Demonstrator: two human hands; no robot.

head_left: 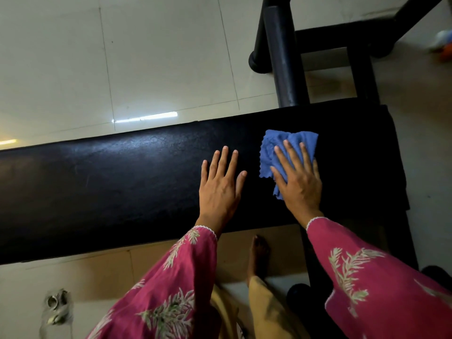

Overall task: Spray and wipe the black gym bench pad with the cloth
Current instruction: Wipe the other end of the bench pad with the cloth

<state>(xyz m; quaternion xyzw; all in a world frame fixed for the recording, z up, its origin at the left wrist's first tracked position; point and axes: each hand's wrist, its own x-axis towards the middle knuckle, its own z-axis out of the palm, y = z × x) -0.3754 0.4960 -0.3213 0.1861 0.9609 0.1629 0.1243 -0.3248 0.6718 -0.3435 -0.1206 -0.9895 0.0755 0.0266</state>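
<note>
A: What takes up most of the view?

B: The floor [151, 57], pale tiles with a bright streak of reflected light. Across it runs the pad [110, 187], long and black, from the left edge to right of centre, with a dull sheen on its left half.

A: And behind the pad?

B: The frame [286, 59], black tubes and bars rising at the upper right. One thick tube meets the pad's far edge just above the cloth. Another black bar drops down under the pad's right end, near the person's right sleeve.

A: Where is the cloth?

B: The cloth [274, 148] is blue, crumpled, with a wavy hem, lying on the pad's right part. The right hand [299, 177] lies flat on it, fingers spread, palm pressing it to the pad; part of the cloth shows beyond the fingertips and to the left of the hand.

A: The other hand?

B: The left hand [220, 184] rests flat on the bare pad just beside the cloth, fingers spread, holding nothing. The two hands are near but apart.

A: Anything else around?

B: Pink sleeves [181, 272] with a pale leaf print, a bare foot [259, 253] on the floor under the pad's near edge, a small metal thing [57, 307] at lower left, and a blurred white and orange object [444, 44] at far right; what either is, I cannot tell.
</note>
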